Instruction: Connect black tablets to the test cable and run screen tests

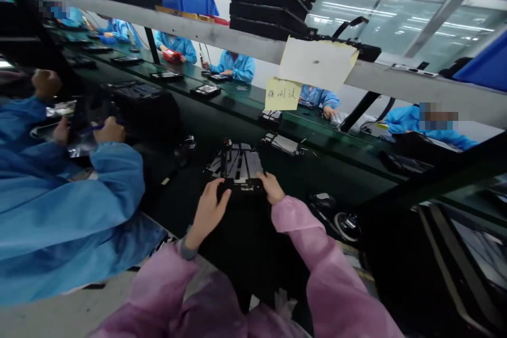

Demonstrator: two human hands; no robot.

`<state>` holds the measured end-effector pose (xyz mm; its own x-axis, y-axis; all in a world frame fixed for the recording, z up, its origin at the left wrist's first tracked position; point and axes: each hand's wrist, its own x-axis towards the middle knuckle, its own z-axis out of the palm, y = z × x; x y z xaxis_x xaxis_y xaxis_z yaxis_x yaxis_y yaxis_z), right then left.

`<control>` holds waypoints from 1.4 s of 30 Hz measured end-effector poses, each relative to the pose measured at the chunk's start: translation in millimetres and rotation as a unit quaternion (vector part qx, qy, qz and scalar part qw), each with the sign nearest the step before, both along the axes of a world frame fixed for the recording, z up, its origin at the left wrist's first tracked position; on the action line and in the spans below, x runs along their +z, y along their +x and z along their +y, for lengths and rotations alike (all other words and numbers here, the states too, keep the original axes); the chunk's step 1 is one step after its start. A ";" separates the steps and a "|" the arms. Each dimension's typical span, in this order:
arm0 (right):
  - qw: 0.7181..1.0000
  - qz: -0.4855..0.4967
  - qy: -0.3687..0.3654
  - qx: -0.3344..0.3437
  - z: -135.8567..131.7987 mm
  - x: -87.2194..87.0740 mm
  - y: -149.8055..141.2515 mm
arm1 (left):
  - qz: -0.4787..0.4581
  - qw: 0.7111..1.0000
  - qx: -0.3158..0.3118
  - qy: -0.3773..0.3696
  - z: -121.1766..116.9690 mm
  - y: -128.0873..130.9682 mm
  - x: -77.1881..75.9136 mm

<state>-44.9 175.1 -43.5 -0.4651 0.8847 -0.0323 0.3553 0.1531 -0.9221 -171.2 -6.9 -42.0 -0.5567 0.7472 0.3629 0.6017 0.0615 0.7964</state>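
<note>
Both hands of mine are set apart at the near end of a flat assembly (241, 163) with pale strips in a dark frame, which sits in front of me over the dark bench (237, 243). With my right hand (273, 188) I pinch its near right corner, thumb along the edge; my left hand (206, 211) meets the near left corner with thumb and fingers spread, and I cannot tell whether they grip or merely steady it. Holding by the corners probably keeps my fingers off the strips and the piece level. Whether its far end rests on the bench, I cannot tell. Just beyond, to the right, lies a similar assembly (282, 142), likely put there to be within easy reach. A yellow note (282, 94) hangs from the shelf rail (198, 31), presumably at that height to be read from my seat. To my right a roll (347, 225) lies near the bench edge, perhaps to leave the middle free. At my left, a co-worker's blue sleeve (116, 169) stays well apart from my piece.
</note>
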 end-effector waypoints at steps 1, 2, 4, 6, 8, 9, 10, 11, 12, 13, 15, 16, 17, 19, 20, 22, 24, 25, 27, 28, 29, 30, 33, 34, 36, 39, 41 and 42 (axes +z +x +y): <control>1.000 0.015 -0.023 0.001 2.8 5.7 16.0 | -0.034 0.999 -0.038 0.011 -6.2 11.8 3.6; 0.999 0.027 -0.043 0.001 4.4 10.9 35.8 | -0.074 0.994 -0.081 0.020 -12.8 22.4 5.6; 0.997 0.045 -0.066 -0.002 3.9 18.5 84.8 | -0.149 0.977 -0.145 0.037 -27.5 38.1 5.2; 0.993 0.061 -0.099 0.001 -1.2 21.8 138.8 | -0.170 0.974 -0.140 0.059 -43.0 47.3 1.0; 0.993 0.034 -0.110 0.018 -9.1 21.0 185.0 | -0.117 0.987 -0.079 0.071 -57.4 53.9 -4.4; 0.994 -0.002 -0.099 0.039 -13.0 19.3 201.3 | -0.071 0.993 -0.054 0.071 -63.6 57.7 -7.2; 0.994 -0.044 -0.082 0.063 -16.2 16.9 211.9 | -0.024 0.997 -0.043 0.065 -68.8 62.5 -10.2; 0.990 -0.084 -0.064 0.089 -18.0 14.0 216.6 | 0.022 0.997 -0.053 0.056 -72.9 68.5 -13.5; 0.985 -0.119 -0.049 0.113 -18.2 10.9 215.8 | 0.062 0.994 -0.081 0.045 -75.9 75.7 -17.6; 0.981 -0.140 -0.043 0.127 -17.0 7.7 210.5 | 0.095 0.988 -0.119 0.030 -77.5 83.8 -22.3; 0.974 -0.170 -0.034 0.146 -12.3 2.8 192.3 | 0.153 0.968 -0.197 -0.009 -77.2 101.6 -33.7; 0.970 -0.187 -0.022 0.153 -10.5 1.8 182.3 | 0.184 0.957 -0.222 -0.031 -75.4 110.5 -39.7; 0.967 -0.203 -0.004 0.156 -10.5 2.0 173.4 | 0.215 0.947 -0.232 -0.050 -72.8 118.7 -45.0; 0.961 -0.229 0.046 0.151 -17.9 5.0 162.9 | 0.275 0.933 -0.220 -0.079 -66.2 132.2 -52.1; 0.959 -0.235 0.070 0.144 -25.8 7.1 161.8 | 0.298 0.927 -0.209 -0.090 -62.8 137.2 -53.4; 0.949 -0.249 0.126 0.145 -48.5 9.3 166.2 | 0.330 0.917 -0.199 -0.106 -56.9 143.8 -52.0; 0.924 -0.278 0.198 0.174 -75.8 6.5 174.0 | 0.347 0.906 -0.213 -0.115 -52.2 147.1 -48.0; 0.906 -0.297 0.235 0.189 -88.8 3.1 177.1 | 0.350 0.902 -0.224 -0.118 -50.1 148.3 -46.1; 0.879 -0.328 0.290 0.190 -109.5 -5.7 179.2 | 0.344 0.897 -0.251 -0.118 -46.0 151.2 -43.8; 0.875 -0.337 0.298 0.178 -116.2 -10.1 178.4 | 0.335 0.895 -0.271 -0.117 -44.1 153.2 -43.3; 0.875 -0.343 0.299 0.165 -120.4 -14.1 177.0 | 0.324 0.892 -0.295 -0.113 -42.6 155.4 -43.0; 0.877 -0.346 0.295 0.153 -122.4 -17.3 175.7 | 0.311 0.889 -0.320 -0.106 -41.6 157.4 -42.6; 0.900 -0.323 0.280 0.092 -122.5 -24.0 178.3 | 0.264 0.896 -0.350 -0.073 -45.1 155.3 -39.5; 0.913 -0.296 0.276 0.051 -123.0 -26.0 182.4 | 0.245 0.908 -0.334 -0.062 -48.7 149.5 -38.4; 0.937 -0.226 0.261 -0.048 -127.1 -30.8 194.0 | 0.208 0.942 -0.260 -0.051 -59.3 128.8 -39.3; 0.955 -0.150 0.209 -0.147 -140.6 -38.1 210.6 | 0.191 0.970 -0.131 -0.076 -77.2 86.4 -53.1; 0.960 -0.145 0.178 -0.163 -150.9 -39.2 214.5 | 0.186 0.971 -0.123 -0.087 -85.5 64.5 -68.3; 0.959 -0.159 0.169 -0.161 -155.4 -37.9 214.0 | 0.191 0.968 -0.133 -0.091 -88.0 58.1 -75.6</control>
<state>169.1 19.7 -81.3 -0.1793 0.9661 0.1860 0.6895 0.2582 -0.6767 -113.1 -94.9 -117.6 -0.1868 0.9170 0.3526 0.8642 -0.0173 0.5028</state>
